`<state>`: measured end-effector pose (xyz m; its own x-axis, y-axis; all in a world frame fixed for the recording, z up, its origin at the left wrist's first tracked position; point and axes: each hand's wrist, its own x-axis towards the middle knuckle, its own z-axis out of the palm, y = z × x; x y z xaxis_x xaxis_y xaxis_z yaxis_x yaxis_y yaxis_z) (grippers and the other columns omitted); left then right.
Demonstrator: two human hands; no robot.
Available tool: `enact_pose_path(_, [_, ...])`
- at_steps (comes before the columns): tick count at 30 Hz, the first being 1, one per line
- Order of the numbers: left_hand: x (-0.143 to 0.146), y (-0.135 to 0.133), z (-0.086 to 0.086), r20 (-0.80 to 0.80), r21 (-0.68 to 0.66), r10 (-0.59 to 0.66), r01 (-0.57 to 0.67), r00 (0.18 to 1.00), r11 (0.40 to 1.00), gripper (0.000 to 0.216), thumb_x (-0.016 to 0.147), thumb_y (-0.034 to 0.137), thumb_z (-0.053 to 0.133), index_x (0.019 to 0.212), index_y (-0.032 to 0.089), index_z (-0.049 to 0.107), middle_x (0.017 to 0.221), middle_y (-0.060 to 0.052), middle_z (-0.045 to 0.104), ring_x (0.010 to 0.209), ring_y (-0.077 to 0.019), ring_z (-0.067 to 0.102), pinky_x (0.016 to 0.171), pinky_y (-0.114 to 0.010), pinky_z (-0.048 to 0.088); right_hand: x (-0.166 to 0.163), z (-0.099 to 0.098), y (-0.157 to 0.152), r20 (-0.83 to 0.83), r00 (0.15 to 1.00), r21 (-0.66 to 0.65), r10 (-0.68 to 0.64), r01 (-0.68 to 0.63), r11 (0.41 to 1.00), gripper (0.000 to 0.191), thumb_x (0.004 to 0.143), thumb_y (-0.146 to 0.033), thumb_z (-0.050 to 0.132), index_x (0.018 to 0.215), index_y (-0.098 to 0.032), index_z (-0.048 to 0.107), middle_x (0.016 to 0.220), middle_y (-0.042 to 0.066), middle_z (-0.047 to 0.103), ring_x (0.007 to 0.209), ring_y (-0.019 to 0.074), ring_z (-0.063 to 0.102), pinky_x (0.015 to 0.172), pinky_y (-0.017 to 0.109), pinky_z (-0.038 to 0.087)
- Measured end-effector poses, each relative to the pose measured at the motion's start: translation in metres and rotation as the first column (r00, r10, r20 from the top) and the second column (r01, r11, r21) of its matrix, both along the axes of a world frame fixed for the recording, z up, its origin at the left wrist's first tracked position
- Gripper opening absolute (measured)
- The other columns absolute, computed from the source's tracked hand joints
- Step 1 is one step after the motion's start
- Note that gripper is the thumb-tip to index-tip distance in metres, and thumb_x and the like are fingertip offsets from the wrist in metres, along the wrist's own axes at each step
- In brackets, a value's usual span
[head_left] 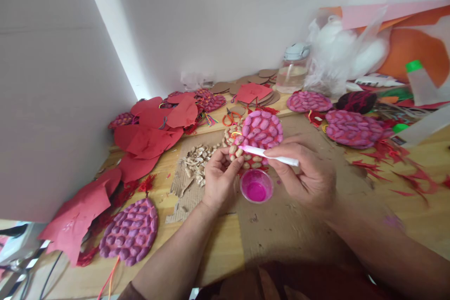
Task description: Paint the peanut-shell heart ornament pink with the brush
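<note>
My left hand [222, 176] grips the lower left edge of a round red plaque covered with peanuts [263, 129]. Most of its peanuts are pink; those along the lower edge are bare tan. Between the thumb and fingers of my right hand [304, 173] is a white-handled paintbrush [277, 155], its pink-stained tip against peanuts near my left thumb. Just below the plaque stands a small clear cup of magenta paint [256, 186]. Cardboard [277, 229] lies under the cup and my hands.
Peanut shells [197, 161] are heaped left of my left hand. Orange-handled scissors [232, 116] lie behind. Red paper pieces [151, 136] and a purple peanut plaque [131, 232] lie left. More pink plaques [355, 129], a jar [291, 72] and a green-capped bottle [422, 82] are right.
</note>
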<state>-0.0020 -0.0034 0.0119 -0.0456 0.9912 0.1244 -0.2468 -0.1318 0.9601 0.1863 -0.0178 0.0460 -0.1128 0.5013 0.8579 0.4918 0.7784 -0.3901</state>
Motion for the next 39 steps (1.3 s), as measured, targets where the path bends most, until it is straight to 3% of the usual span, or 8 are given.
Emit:
enact_pose_path(5, [0.0001, 0.0007, -0.0001, 0.006, 0.002, 0.007, -0.007, 1.000, 1.000, 0.036, 0.074, 0.036, 0.087, 0.095, 0.016, 0.066, 0.078, -0.001, 0.069, 0.065, -0.0125, 0.068, 0.062, -0.024, 0.057, 0.0016, -0.0002, 0.0018, -0.049, 0.993, -0.042, -0.108, 0.106, 0.993, 0.024, 0.089, -0.012, 0.068, 0.109, -0.026, 0.070, 0.095, 0.001, 0.074, 0.089, 0.0180, 0.069, 0.082, 0.033, 0.057])
enact_pose_path(11, [0.0009, -0.0007, 0.0014, 0.002, -0.004, -0.006, 0.006, 1.000, 1.000, 0.036, 0.075, 0.036, 0.087, 0.097, 0.016, 0.066, 0.081, -0.001, 0.070, 0.068, -0.0124, 0.068, 0.065, -0.024, 0.057, -0.0023, -0.0024, -0.0004, -0.093, 0.996, -0.127, 0.009, -0.021, 0.992, 0.023, 0.089, -0.013, 0.069, 0.110, -0.024, 0.071, 0.099, 0.001, 0.072, 0.093, 0.0157, 0.069, 0.083, 0.029, 0.056])
enact_pose_path(17, [0.0014, -0.0003, 0.0017, 0.018, -0.023, -0.008, 0.008, 1.000, 1.000, 0.038, 0.073, 0.038, 0.088, 0.095, 0.016, 0.066, 0.078, -0.001, 0.070, 0.064, -0.0121, 0.068, 0.062, -0.023, 0.056, -0.0013, -0.0030, 0.0023, -0.126, 0.985, -0.122, -0.117, 0.101, 0.987, 0.020, 0.090, -0.015, 0.069, 0.107, -0.024, 0.072, 0.093, 0.001, 0.074, 0.082, 0.0148, 0.068, 0.075, 0.028, 0.056])
enact_pose_path(22, [0.0002, -0.0011, -0.0006, -0.019, 0.020, -0.011, 0.011, 1.000, 1.000, 0.033, 0.077, 0.035, 0.085, 0.096, 0.016, 0.067, 0.081, -0.002, 0.071, 0.068, -0.0128, 0.069, 0.066, -0.024, 0.057, -0.0034, -0.0071, 0.0010, -0.157, 0.987, -0.200, -0.019, -0.013, 0.980, 0.020, 0.092, -0.017, 0.068, 0.110, -0.024, 0.071, 0.097, 0.001, 0.074, 0.086, 0.0153, 0.069, 0.080, 0.030, 0.057])
enact_pose_path(28, [-0.0002, -0.0003, -0.0010, 0.003, 0.026, -0.019, 0.019, 1.000, 0.999, 0.031, 0.079, 0.034, 0.084, 0.097, 0.016, 0.067, 0.080, -0.002, 0.072, 0.068, -0.0125, 0.069, 0.066, -0.024, 0.056, -0.0037, -0.0039, -0.0001, -0.187, 0.976, -0.214, -0.111, 0.070, 0.974, 0.017, 0.092, -0.017, 0.068, 0.107, -0.024, 0.072, 0.095, 0.000, 0.074, 0.080, 0.0115, 0.066, 0.073, 0.024, 0.054])
enact_pose_path(34, [0.0006, -0.0007, -0.0014, 0.014, 0.044, -0.030, 0.029, 0.999, 0.999, 0.027, 0.080, 0.030, 0.084, 0.095, 0.016, 0.068, 0.080, 0.000, 0.071, 0.068, -0.0105, 0.066, 0.066, -0.022, 0.056, -0.0049, -0.0044, 0.0001, -0.220, 0.975, -0.307, -0.044, -0.026, 0.951, 0.015, 0.094, -0.022, 0.067, 0.108, -0.024, 0.071, 0.095, 0.001, 0.075, 0.076, 0.0123, 0.066, 0.067, 0.026, 0.052])
enact_pose_path(39, [0.0000, -0.0007, -0.0027, -0.012, 0.037, -0.026, 0.027, 1.000, 0.999, 0.028, 0.080, 0.032, 0.083, 0.097, 0.017, 0.068, 0.083, -0.002, 0.072, 0.070, -0.0117, 0.067, 0.067, -0.023, 0.056, -0.0050, -0.0008, 0.0014, -0.243, 0.966, -0.251, -0.092, 0.029, 0.968, 0.011, 0.094, -0.021, 0.066, 0.104, -0.025, 0.071, 0.091, -0.001, 0.075, 0.069, 0.0104, 0.064, 0.061, 0.024, 0.051])
